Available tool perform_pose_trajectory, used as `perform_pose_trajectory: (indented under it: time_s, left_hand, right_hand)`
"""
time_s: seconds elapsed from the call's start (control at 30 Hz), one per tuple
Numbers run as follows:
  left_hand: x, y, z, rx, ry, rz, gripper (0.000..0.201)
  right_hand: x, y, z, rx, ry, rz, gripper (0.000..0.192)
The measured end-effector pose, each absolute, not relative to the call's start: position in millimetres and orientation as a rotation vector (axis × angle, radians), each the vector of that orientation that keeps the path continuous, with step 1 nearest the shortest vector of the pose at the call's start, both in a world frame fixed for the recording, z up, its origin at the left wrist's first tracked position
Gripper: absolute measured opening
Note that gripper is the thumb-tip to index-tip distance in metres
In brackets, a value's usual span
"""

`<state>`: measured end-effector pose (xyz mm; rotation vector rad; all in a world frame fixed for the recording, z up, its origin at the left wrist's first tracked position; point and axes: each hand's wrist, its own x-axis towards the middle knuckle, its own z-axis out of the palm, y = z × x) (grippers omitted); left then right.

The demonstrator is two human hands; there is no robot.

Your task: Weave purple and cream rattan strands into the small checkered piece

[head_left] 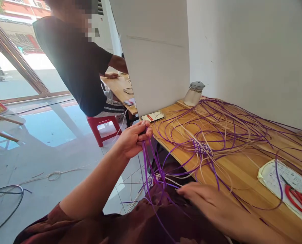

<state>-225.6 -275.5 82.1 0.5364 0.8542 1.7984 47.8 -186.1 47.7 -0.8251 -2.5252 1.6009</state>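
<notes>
My left hand [138, 135] is raised over the floor beside the table, its fingers closed round several flat purple strips [145, 166] that hang down to my lap. Low at the table's edge, my right hand [204, 200] is slightly blurred, its fingers pressed together. Purple and pale strand ends meet its fingertips; what lies between them I cannot make out. Between my hands, over my dark clothing, the purple strips cross in a loose bunch [162, 178]. On the table rests a small woven purple and white piece [202, 147], long strands spreading from it.
The wooden table [244, 176] bears coiled purple and beige strands [232, 115], a lidded jar [193, 94], a phone [152, 116], and red-handled pliers [297, 200] on a white packet [270, 173]. A white partition [161, 61] stands behind. Another person [74, 64] sits on a red stool [99, 130].
</notes>
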Motion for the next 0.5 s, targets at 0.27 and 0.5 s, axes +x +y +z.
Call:
perform_pose_trajectory:
  time_s: [0.27,0.5]
  left_hand:
    - [-231,-288,85,0.544,0.844,1.861,0.011]
    - [-241,-300,84,0.585,0.869,1.954,0.012]
  right_hand:
    - [-37,-222,-20,-0.900,-2.123,2.413,0.041]
    - [-21,-205,6,-0.973,-1.802,2.212,0.043]
